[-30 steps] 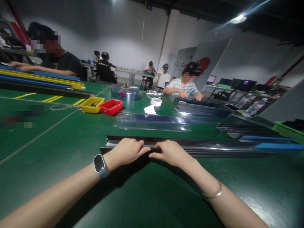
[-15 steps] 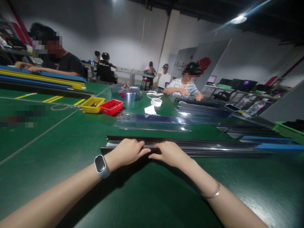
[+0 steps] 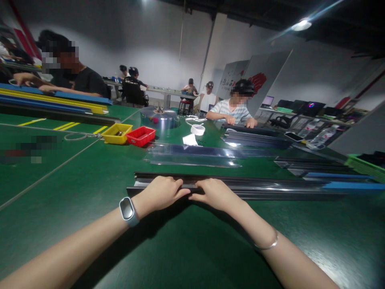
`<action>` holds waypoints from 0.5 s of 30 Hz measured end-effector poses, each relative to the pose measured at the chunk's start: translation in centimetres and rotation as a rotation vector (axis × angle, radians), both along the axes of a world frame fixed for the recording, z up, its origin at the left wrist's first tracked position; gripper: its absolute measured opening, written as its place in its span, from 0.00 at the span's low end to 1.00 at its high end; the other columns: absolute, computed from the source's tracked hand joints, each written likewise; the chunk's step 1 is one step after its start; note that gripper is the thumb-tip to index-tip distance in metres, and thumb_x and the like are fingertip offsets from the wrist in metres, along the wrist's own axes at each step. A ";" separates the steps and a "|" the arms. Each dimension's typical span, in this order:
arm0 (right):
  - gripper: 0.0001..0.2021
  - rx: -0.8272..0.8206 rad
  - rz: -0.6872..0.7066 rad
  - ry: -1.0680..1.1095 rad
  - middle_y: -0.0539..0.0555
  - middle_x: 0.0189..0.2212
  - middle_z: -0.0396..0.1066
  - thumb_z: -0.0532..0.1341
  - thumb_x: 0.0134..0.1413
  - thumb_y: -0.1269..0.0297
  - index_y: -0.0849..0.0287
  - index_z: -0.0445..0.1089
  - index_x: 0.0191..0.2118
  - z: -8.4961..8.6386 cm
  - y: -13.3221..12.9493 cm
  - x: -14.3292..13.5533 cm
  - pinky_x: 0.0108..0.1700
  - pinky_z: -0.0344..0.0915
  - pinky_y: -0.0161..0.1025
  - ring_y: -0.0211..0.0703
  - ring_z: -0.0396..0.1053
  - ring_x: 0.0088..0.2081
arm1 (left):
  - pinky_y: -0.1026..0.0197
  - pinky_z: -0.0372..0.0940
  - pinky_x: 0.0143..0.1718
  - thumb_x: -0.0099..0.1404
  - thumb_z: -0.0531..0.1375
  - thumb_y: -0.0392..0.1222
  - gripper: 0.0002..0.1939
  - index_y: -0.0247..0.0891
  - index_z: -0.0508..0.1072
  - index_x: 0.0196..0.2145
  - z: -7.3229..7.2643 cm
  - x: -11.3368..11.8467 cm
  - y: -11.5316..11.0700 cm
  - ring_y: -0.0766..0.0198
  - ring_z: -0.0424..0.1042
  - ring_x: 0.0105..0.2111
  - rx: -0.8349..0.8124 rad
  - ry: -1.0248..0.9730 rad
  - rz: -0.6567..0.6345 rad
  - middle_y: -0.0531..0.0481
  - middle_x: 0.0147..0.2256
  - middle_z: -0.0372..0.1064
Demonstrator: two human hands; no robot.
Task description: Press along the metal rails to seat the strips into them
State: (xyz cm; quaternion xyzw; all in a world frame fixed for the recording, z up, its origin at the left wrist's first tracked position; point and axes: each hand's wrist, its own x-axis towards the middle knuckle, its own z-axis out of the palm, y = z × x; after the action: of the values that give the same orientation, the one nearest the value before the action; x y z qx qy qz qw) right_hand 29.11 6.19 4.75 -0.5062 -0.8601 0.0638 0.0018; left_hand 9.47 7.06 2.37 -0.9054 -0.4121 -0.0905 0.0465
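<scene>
A long black channel-shaped strip (image 3: pixel 270 188) lies crosswise on the green table (image 3: pixel 192 241) in front of me, with a shiny clear film along its inside. My left hand (image 3: pixel 164 192) grips it near its left end, thumb along the near edge and fingertips bent over into the channel. Close beside it, my right hand (image 3: pixel 214 193) grips the same strip in the same way, the two thumb tips almost meeting. What the fingertips press inside the channel is partly hidden by the hands.
Beyond the strip lie clear plastic strips (image 3: pixel 195 154), a tape roll (image 3: pixel 197 129), a yellow bin (image 3: pixel 117 133) and a red bin (image 3: pixel 141 136). More dark strips (image 3: pixel 325 168) rest at right. Co-workers sit across the table, one in a striped shirt (image 3: pixel 234 110), another in black (image 3: pixel 81 82).
My hands and the black strip stay practically in place. At the left, the co-worker in black has shifted a hand leftward and up.
</scene>
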 end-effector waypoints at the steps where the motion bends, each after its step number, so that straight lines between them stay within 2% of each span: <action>1: 0.24 0.001 -0.002 -0.002 0.58 0.36 0.72 0.51 0.50 0.44 0.58 0.70 0.40 0.0 0.0 0.0 0.40 0.59 0.37 0.48 0.68 0.40 | 0.58 0.60 0.30 0.64 0.35 0.56 0.28 0.37 0.67 0.34 0.1 0.0 0.0 0.58 0.70 0.30 -0.001 -0.001 -0.002 0.45 0.27 0.69; 6: 0.24 -0.013 -0.012 -0.009 0.58 0.37 0.71 0.52 0.49 0.44 0.58 0.70 0.41 -0.1 -0.2 -0.1 0.41 0.59 0.38 0.48 0.68 0.41 | 0.58 0.60 0.31 0.64 0.35 0.55 0.27 0.38 0.67 0.35 0.4 0.1 -0.1 0.58 0.69 0.30 0.009 -0.029 -0.005 0.46 0.28 0.69; 15: 0.24 -0.005 0.011 0.012 0.58 0.38 0.71 0.53 0.48 0.44 0.58 0.69 0.42 -0.1 -0.2 -0.2 0.41 0.59 0.38 0.49 0.67 0.41 | 0.58 0.60 0.29 0.64 0.35 0.55 0.27 0.37 0.67 0.32 0.0 0.0 -0.1 0.58 0.69 0.29 0.012 -0.001 -0.004 0.45 0.28 0.69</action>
State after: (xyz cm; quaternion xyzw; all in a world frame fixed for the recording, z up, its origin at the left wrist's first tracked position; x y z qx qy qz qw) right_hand 28.88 5.99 4.64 -0.5009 -0.8627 0.0689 0.0051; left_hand 9.47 6.98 2.39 -0.9059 -0.4098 -0.0934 0.0514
